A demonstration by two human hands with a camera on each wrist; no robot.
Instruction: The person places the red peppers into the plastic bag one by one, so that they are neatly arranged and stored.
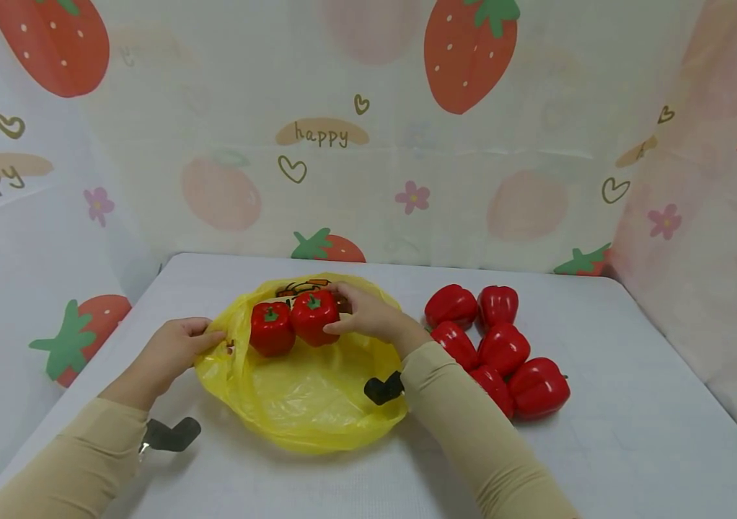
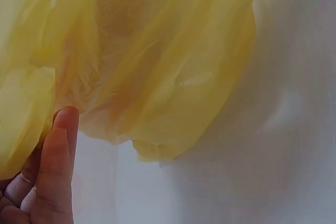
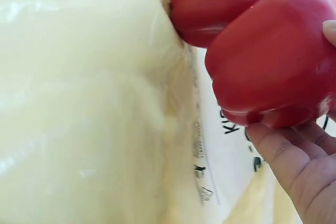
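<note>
A yellow plastic bag (image 1: pixel 316 404) lies spread on the table with its mouth facing up. At its left rim my left hand (image 1: pixel 177 349) pinches the plastic between thumb and fingers; the left wrist view shows those fingertips against the bag (image 2: pixel 173 93). My right hand (image 1: pixel 371 313) reaches over the bag and grips a red bell pepper (image 1: pixel 314 317) with a green stem. In the right wrist view the fingers hold this pepper (image 3: pixel 273 61) from its side and below. Close to its left, another red bell pepper (image 1: pixel 272 329) sits inside the bag.
Right of the bag, several red bell peppers (image 1: pixel 503 349) lie in a group, partly behind my right sleeve (image 1: pixel 466 425). The white table (image 1: pixel 628 404) is backed by a curtain (image 1: pixel 368 202) printed with strawberries. A black wrist mount (image 1: pixel 172 435) hangs by my left forearm.
</note>
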